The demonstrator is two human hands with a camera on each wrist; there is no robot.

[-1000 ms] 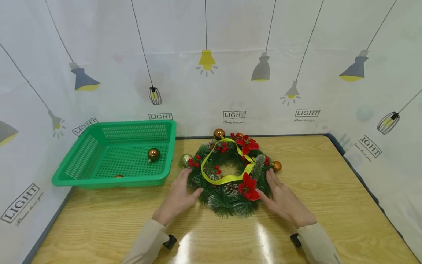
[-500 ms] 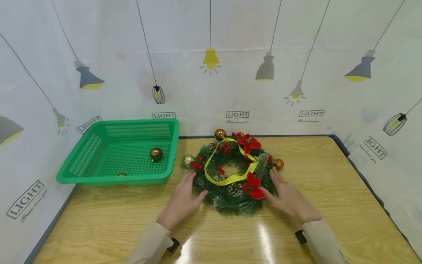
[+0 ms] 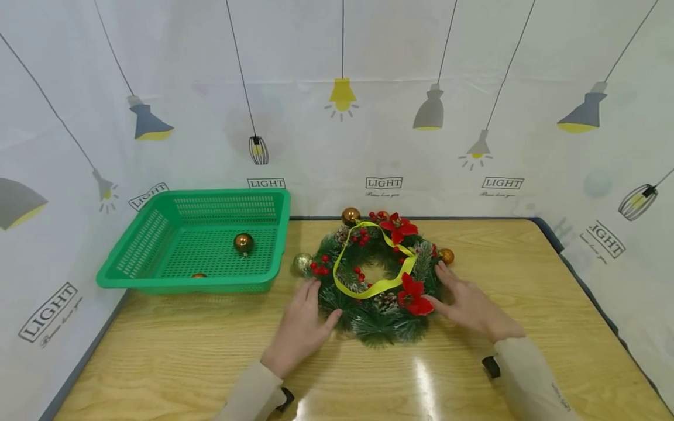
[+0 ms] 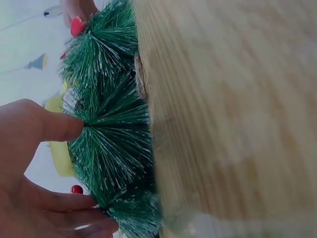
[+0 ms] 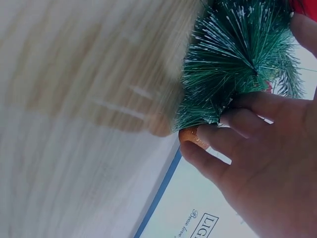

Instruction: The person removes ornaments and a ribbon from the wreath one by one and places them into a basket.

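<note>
A green Christmas wreath [image 3: 379, 324] lies on the wooden table in the head view. It carries red poinsettias [image 3: 413, 295], red berries, pine cones and a loose yellow ribbon [image 3: 381, 288]. Gold and orange baubles [image 3: 447, 255] sit at its edge, with a pale glittery one [image 3: 302, 263] at its left. My left hand [image 3: 300, 330] touches its front-left side, thumb and fingers spread along the needles [image 4: 109, 134]. At the right side rests my right hand [image 3: 471, 304], fingers extended against the greenery [image 5: 233, 54] near the orange bauble [image 5: 193, 136]. Some fingertips are hidden in the needles.
Left of the wreath stands a green plastic basket [image 3: 192, 286] with a shiny brown-gold bauble [image 3: 244, 242] and another one [image 3: 198, 275] partly behind its front rim. A white curtain [image 3: 295, 117] printed with lamps hangs around the table [image 3: 174, 362].
The wreath has turned slightly counterclockwise, my left hand drawing nearer and my right hand moving farther away. The brown-gold bauble has shifted a little left in the basket. The head view has shifted slightly.
</note>
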